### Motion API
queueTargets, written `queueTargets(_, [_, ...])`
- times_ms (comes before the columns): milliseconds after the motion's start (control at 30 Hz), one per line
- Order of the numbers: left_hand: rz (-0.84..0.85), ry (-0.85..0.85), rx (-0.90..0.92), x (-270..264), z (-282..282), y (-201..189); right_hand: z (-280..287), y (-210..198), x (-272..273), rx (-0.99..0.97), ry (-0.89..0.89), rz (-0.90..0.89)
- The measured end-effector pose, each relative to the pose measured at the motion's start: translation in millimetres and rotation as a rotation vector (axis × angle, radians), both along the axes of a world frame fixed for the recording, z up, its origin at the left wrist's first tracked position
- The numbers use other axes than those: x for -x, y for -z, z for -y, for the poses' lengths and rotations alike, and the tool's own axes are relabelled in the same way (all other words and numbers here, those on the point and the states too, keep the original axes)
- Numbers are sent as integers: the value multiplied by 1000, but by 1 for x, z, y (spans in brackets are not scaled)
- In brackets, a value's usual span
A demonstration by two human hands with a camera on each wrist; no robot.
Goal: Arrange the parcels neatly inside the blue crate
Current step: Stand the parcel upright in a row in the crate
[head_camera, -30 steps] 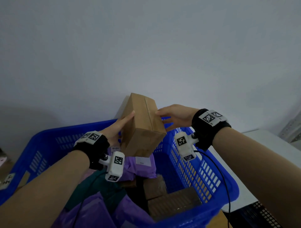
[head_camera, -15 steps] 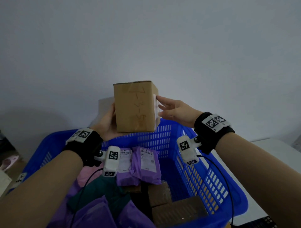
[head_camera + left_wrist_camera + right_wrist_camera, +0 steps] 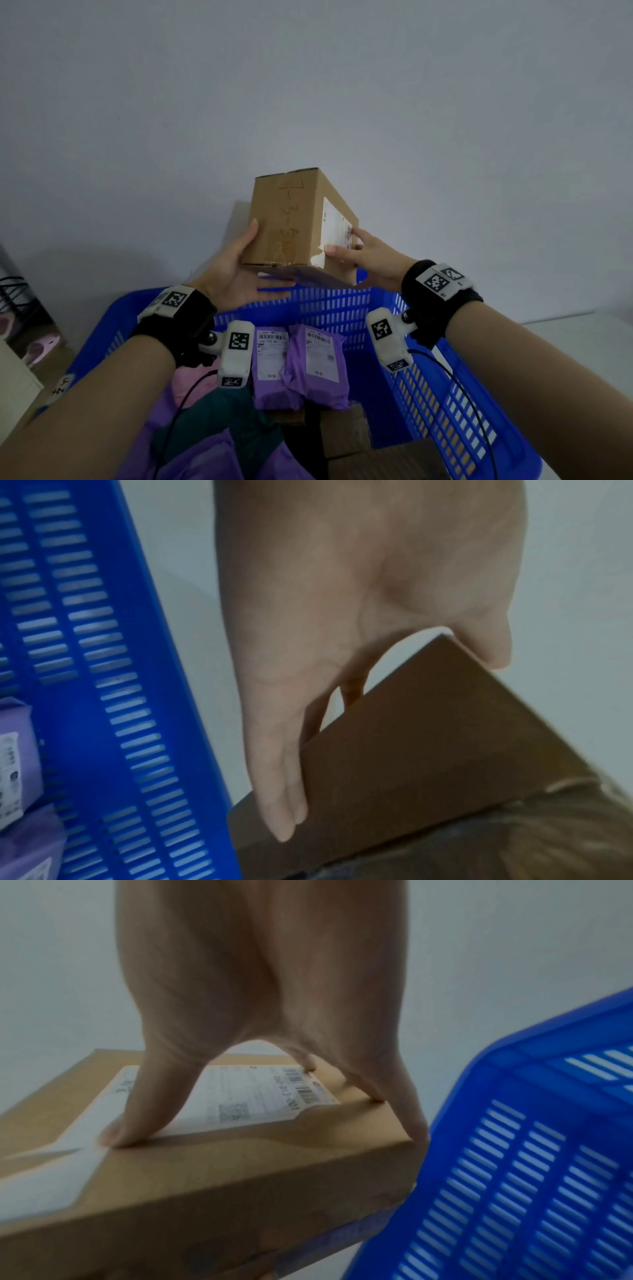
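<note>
I hold a brown cardboard box [image 3: 291, 222] with a white label in the air over the far rim of the blue crate [image 3: 329, 305]. My left hand [image 3: 239, 274] supports it from below with straight fingers, thumb up its left face; the left wrist view shows those fingers [image 3: 281, 791] flat on the box [image 3: 445, 750]. My right hand [image 3: 370, 260] grips the labelled right corner. In the right wrist view its thumb [image 3: 137, 1118] presses on the label and the fingers wrap over the edge of the box [image 3: 205, 1177].
Inside the crate two purple mailers [image 3: 270, 370] [image 3: 318, 366] stand against the far wall. Nearer lie a dark green bag [image 3: 219, 421], more purple bags, a pink bag [image 3: 191, 380] and brown boxes [image 3: 346, 431]. A white surface [image 3: 582, 342] lies to the right, a wall behind.
The box has risen from the crate and turned upright, its label face swinging into view. My left hand slid under its bottom; my right moved onto the label corner.
</note>
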State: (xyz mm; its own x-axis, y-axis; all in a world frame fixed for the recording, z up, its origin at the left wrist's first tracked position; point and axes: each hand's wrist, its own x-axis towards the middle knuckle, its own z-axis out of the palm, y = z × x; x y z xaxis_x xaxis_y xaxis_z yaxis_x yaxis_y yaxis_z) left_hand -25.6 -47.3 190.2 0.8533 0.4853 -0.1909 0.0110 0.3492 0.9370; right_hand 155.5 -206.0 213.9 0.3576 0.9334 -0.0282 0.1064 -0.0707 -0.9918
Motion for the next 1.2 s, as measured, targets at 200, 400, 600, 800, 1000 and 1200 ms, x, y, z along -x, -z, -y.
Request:
queueTargets(200, [-31,49,-19,12,-6,2,-6,17,3,-25,91,-155])
queueTargets(400, [2,-15,-286,23,-10,-3,-4,34,-11,7,225,-100])
queueTargets(600, [-183,-46,-452,22,1,-12,2,40,-14,40,295,8])
queueTargets(800, [-109,7,-148,23,11,-10,14,40,-6,62,280,-133])
queueTargets(1000, [-101,-269,-386,24,13,-5,17,46,-9,24,318,-143])
queueTargets(1200, [-382,-185,-457,25,18,-5,14,49,-7,85,284,24])
